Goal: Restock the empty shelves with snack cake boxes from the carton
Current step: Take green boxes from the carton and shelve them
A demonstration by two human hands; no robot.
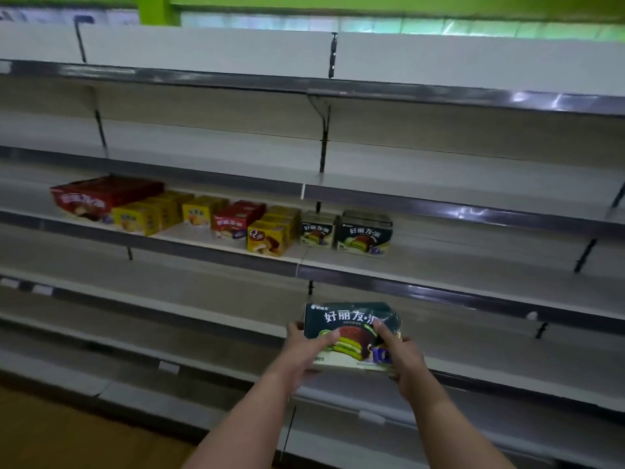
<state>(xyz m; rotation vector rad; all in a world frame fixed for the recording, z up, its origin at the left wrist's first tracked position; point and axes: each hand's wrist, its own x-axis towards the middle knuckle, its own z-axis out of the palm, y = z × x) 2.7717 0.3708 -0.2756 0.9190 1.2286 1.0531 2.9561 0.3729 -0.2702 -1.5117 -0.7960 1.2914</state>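
A dark green snack cake box (348,324) with a dented top right corner is held in front of the lower shelves. My left hand (304,350) grips its left side, thumb across the front. My right hand (402,353) grips its right side. On the middle shelf (439,265) stand two matching green boxes (363,236), yellow boxes (270,236), small red boxes (233,221) and a large red box (84,201). The carton is out of view.
Long white shelves (473,184) run above and below, with dark price rails (439,292) along their front edges and metal brackets (324,130) between bays. A strip of wooden floor (67,434) shows at the lower left.
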